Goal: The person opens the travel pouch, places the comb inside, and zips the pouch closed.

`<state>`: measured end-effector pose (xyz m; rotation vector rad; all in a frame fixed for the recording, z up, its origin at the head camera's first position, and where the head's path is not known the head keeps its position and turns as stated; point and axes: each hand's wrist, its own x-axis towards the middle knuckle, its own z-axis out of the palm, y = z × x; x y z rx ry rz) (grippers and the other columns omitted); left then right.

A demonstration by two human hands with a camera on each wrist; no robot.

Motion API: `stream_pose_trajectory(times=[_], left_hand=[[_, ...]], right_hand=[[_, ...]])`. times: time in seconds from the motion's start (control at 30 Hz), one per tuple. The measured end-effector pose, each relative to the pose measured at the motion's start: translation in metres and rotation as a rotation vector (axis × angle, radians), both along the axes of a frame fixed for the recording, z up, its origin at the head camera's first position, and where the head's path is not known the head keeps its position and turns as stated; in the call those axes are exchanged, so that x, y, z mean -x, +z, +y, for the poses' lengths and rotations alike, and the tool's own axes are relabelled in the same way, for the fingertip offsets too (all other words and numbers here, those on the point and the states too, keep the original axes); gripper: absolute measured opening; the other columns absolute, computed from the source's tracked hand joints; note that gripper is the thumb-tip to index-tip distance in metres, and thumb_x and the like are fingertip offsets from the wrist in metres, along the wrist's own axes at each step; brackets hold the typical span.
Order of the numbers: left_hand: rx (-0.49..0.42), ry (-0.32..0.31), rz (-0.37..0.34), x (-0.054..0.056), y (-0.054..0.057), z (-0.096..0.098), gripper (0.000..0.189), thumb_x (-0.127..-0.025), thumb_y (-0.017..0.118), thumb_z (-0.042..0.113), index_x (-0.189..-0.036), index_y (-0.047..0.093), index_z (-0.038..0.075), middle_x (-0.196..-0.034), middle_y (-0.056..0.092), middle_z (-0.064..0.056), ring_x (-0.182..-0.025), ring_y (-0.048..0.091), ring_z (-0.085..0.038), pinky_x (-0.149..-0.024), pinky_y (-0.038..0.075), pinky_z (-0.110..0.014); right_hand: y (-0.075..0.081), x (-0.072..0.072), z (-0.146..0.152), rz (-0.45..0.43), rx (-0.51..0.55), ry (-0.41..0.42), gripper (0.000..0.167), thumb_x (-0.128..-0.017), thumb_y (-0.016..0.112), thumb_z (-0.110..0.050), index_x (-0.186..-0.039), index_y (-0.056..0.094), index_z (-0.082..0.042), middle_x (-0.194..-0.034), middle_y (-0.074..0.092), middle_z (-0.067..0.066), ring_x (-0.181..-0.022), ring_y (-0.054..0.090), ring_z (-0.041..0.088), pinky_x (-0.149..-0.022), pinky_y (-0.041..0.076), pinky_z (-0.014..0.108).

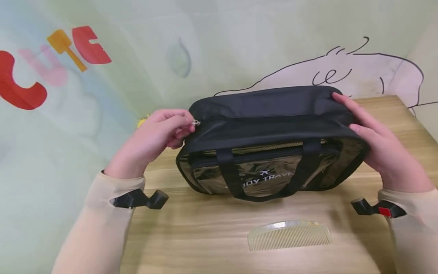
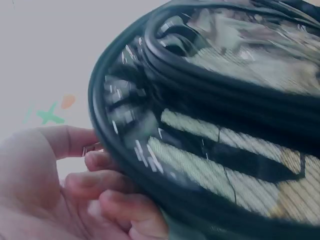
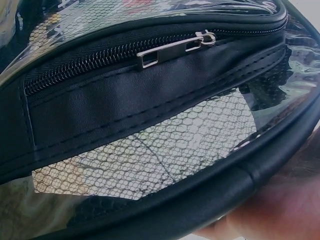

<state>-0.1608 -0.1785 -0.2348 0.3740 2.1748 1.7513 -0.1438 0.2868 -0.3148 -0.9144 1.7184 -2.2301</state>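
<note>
A black travel bag [image 1: 273,127] with clear panels and "JOY TRAVE" lettering stands on the wooden table in the head view. At its left end my left hand [image 1: 150,137] pinches a small metal zipper pull [image 1: 195,123] between thumb and forefinger. My right hand [image 1: 383,142] grips the opposite end, fingers on the top corner and thumb on the near side. The left wrist view has curled fingers [image 2: 132,212] beside the bag's dark piping. Close up in the right wrist view, another silver zipper pull [image 3: 172,52] lies on the front pocket.
A pale comb [image 1: 289,236] lies on the table [image 1: 191,236] in front of the bag. Behind stands a backdrop [image 1: 212,45] with coloured letters and a line drawing. Something small and yellow [image 1: 141,122] shows behind my left hand.
</note>
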Motion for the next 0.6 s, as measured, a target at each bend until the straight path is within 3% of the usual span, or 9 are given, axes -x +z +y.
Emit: stream_pose_trajectory(times=[0.1,0.2,0.3,0.43,0.6], left_hand=[[0.108,-0.01,0.001,0.004,0.021,0.012,0.023,-0.102,0.051,0.013,-0.088,0.065,0.001,-0.063,0.038,-0.001,-0.055,0.025,-0.016,-0.051,0.022,-0.026],[0.171,-0.028,0.009,0.01,0.033,0.033,0.023,-0.1,0.05,0.013,-0.089,0.067,0.001,-0.06,0.038,0.0,-0.052,0.025,-0.014,-0.049,0.021,-0.025],[0.248,-0.054,0.076,0.007,0.046,0.052,0.023,-0.097,0.05,0.014,-0.088,0.068,0.003,-0.059,0.038,0.0,-0.052,0.029,-0.016,-0.052,0.027,-0.027],[0.424,-0.075,0.182,0.007,0.059,0.076,0.026,-0.095,0.05,0.017,-0.081,0.07,0.009,-0.058,0.039,0.001,-0.059,0.038,-0.019,-0.062,0.036,-0.031],[0.622,-0.103,0.263,0.012,0.071,0.098,0.028,-0.092,0.048,0.017,-0.076,0.071,0.013,-0.062,0.043,0.002,-0.061,0.04,-0.02,-0.062,0.034,-0.032]], right_hand=[[0.008,-0.002,-0.006,-0.027,-0.075,-0.054,0.06,-0.109,0.021,0.002,-0.167,0.011,-0.012,-0.169,0.017,0.007,-0.134,0.051,0.006,-0.099,0.051,0.02],[0.009,-0.005,-0.004,-0.045,-0.105,-0.08,0.061,-0.109,0.02,0.0,-0.167,0.009,-0.014,-0.17,0.013,0.008,-0.133,0.05,0.005,-0.1,0.05,0.019],[0.007,0.001,-0.002,-0.007,-0.021,0.002,0.061,-0.108,0.016,0.003,-0.167,0.009,-0.012,-0.169,0.014,0.008,-0.134,0.051,0.009,-0.1,0.051,0.021],[0.001,0.009,0.002,0.032,0.108,0.136,0.064,-0.105,0.009,0.008,-0.166,0.009,-0.009,-0.168,0.02,0.007,-0.136,0.053,0.016,-0.102,0.052,0.026],[0.004,0.007,-0.002,0.026,0.078,0.123,0.063,-0.105,0.01,0.006,-0.166,0.007,-0.01,-0.168,0.02,0.008,-0.135,0.054,0.016,-0.102,0.052,0.027]])
